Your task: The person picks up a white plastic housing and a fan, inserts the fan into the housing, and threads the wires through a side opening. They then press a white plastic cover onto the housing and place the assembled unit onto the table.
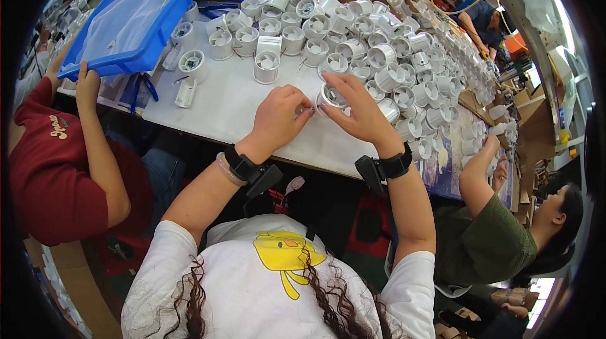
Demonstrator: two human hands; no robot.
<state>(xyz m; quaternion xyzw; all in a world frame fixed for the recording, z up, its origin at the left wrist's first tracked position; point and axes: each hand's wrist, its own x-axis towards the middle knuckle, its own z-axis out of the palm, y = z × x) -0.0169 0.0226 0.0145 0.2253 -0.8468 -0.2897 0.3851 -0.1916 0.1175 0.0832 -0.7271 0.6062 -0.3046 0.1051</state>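
Note:
My right hand [363, 112] holds a white round plastic housing [332, 95] near the table's front edge, fingers curved around its rim. Its open top faces up, and some darker parts show inside. Just left of it, my left hand [279, 117] is closed in a pinch, thumb and forefinger close to the housing's side. Whatever sits between those fingertips is too small to make out. Beyond my hands, a similar housing [266, 67] with white fan-like blades stands upright on the white tabletop [221, 108].
Many more white housings [382, 55] are heaped at the back and right. At left, a co-worker's hand grips a blue tray [120, 61] overhanging the table. Blue-handled pliers [149, 86] and a white rectangular part [185, 94] lie nearby. Another co-worker's arm [480, 168] reaches in from the right.

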